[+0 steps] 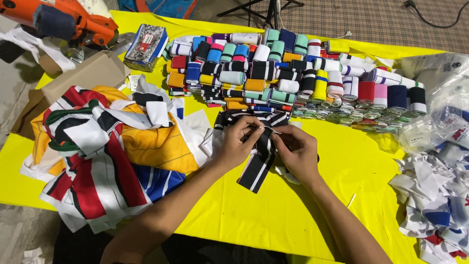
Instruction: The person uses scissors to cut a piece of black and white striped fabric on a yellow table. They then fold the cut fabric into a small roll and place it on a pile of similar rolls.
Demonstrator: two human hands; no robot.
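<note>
A black-and-white striped rib strip [261, 151] is pinched at table centre by left hand [235, 142] and right hand [298, 151], kept taut; rolled ribs [293, 73] are stacked at twelve o'clock.

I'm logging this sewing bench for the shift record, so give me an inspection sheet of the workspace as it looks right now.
Surface: yellow cloth-covered table, mostly covered.
Job's things: black-and-white striped knit fabric strip, pinched between both hands above the table.
Clutter: rows of rolled multicoloured striped ribbing bands; heap of striped jersey fabric pieces; brown cardboard box; clear plastic bags; pile of white fabric scraps.
Hands: left hand and right hand, both gripping the strip.
Cables: black cable on the checked floor mat.
Surroundings: orange machine, top left.
</note>
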